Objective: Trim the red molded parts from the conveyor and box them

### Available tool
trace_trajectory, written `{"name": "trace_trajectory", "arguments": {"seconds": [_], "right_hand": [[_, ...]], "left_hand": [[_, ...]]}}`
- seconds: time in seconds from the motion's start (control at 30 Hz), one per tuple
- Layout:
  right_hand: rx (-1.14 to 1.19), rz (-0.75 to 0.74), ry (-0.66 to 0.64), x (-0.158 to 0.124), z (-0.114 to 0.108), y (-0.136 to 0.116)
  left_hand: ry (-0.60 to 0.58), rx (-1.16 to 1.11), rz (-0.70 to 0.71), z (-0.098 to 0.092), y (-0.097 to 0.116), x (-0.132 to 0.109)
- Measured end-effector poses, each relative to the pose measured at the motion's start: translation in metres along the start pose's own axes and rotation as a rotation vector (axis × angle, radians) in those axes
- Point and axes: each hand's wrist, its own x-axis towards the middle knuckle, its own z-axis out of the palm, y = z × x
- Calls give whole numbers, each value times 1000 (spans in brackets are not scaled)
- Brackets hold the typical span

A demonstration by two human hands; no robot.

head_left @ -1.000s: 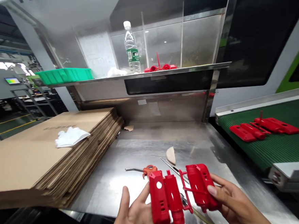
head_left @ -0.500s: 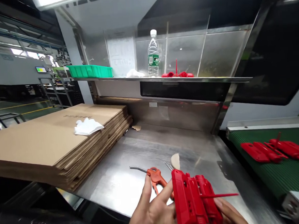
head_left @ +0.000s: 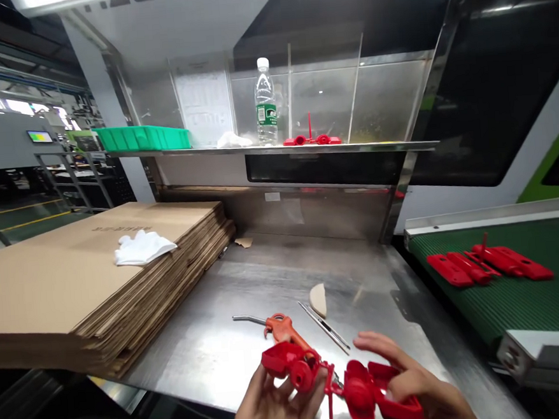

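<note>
A red moulded plastic part, two halves joined by a thin sprue, is held between my hands low over the metal table. My left hand grips its left half from below, fingers curled under it. On the other half, my right hand closes with thumb and fingers, the index finger raised. Just beyond the left half lies an orange air blow gun with a thin metal nozzle, its handle partly hidden by the part. Slim metal tweezers rest beside a beige half-round piece.
Stacked flat cardboard with a white glove on top stands left. A green conveyor at right carries another red part. The shelf holds a green tray, a water bottle and a red part.
The red part has been turned in my hands, from its broad face upright to hollow ends showing, with the sprue now pointing down. My view has shifted slightly right.
</note>
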Motion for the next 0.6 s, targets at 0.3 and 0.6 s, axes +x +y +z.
{"name": "trace_trajectory", "arguments": {"seconds": [0.3,0.6], "right_hand": [[-131,-111,22,-9,10,-21],[-248,-184,81,-13,3,-10]], "left_hand": [[-33,67,190,36,5,-13],[-162,142,183,31,2,-15]]}}
